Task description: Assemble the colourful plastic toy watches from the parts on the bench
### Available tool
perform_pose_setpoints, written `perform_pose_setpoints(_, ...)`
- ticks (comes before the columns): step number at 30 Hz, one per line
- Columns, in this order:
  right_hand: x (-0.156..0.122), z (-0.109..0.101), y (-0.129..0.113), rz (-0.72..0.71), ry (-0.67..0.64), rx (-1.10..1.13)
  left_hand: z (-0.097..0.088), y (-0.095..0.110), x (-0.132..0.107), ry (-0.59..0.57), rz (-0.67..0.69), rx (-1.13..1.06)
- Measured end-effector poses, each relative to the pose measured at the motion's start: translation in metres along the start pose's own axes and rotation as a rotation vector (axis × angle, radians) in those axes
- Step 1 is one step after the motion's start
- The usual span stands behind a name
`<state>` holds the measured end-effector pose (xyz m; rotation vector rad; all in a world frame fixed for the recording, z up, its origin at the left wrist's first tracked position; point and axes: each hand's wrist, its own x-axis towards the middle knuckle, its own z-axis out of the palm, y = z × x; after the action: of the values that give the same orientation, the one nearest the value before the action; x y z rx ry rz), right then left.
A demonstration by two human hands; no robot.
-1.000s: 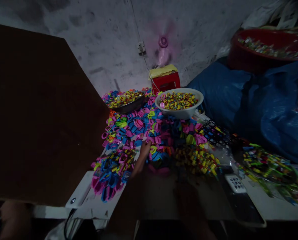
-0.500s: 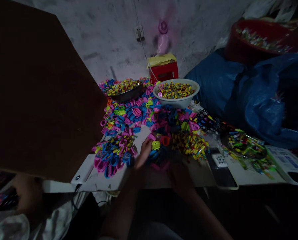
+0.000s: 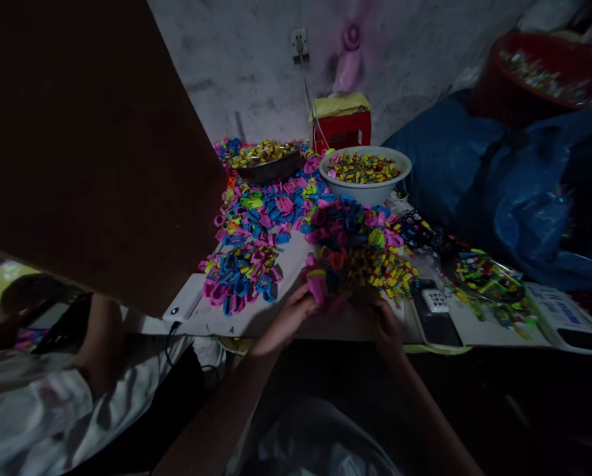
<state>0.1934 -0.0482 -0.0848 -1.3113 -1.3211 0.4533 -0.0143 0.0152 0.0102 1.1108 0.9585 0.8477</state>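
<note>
My left hand (image 3: 296, 313) is closed on a pink plastic piece (image 3: 317, 288) with a yellow-green end, held up over the near part of the table. My right hand (image 3: 387, 325) is by the table's front edge, below a heap of small yellow and red pieces (image 3: 392, 276). Its fingers are curled together in shadow, and what they hold, if anything, is hidden. To the left of my hands lies a pile of pink, blue and yellow plastic pieces (image 3: 241, 281). Behind them spreads a larger heap of similar pieces (image 3: 280, 206).
A white basin (image 3: 370, 192) and a dark metal bowl (image 3: 270, 173) hold small yellow pieces. A large brown board (image 3: 97, 152) blocks the left side. A phone (image 3: 439, 324) lies right of my right hand. Another person's arm (image 3: 102, 340) is at the left.
The view has shifted, so the table things sit further right and higher. My left hand has drawn back toward me and lifted the pink piece. My right hand stays near the front edge.
</note>
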Motion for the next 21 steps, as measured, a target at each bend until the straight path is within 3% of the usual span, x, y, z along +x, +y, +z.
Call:
perform_pose_setpoints(5, -0.013, -0.015, -0.056, -0.042, -0.102, 0.059, 0.015, -0.023, -0.045, -0.119, -0.264, -0.333)
perform_pose_setpoints(8, -0.022, -0.014, -0.091, -0.103, -0.278, 0.028, 0.020, -0.029, -0.059, -0.176, -0.248, -0.367)
perform_pose_setpoints(11, -0.028, -0.009, -0.106, -0.121, -0.320, -0.019, 0.023, -0.025, -0.070, -0.260, -0.186, -0.374)
perform_pose_setpoints(13, -0.030, -0.007, -0.107, -0.113, -0.306, -0.041, 0.024, -0.020, -0.075, -0.296, -0.134, -0.311)
perform_pose_setpoints(16, -0.031, -0.009, -0.108, -0.130, -0.318, -0.058, 0.025, -0.013, -0.078, -0.192, 0.040, -0.046)
perform_pose_setpoints(19, -0.033, -0.016, -0.114, -0.058, -0.205, -0.096, 0.026, -0.007, -0.080, -0.065, 0.134, 0.198)
perform_pose_setpoints(21, -0.033, -0.021, -0.119, -0.028, -0.122, -0.147, 0.027, -0.002, -0.083, -0.056, 0.130, 0.238)
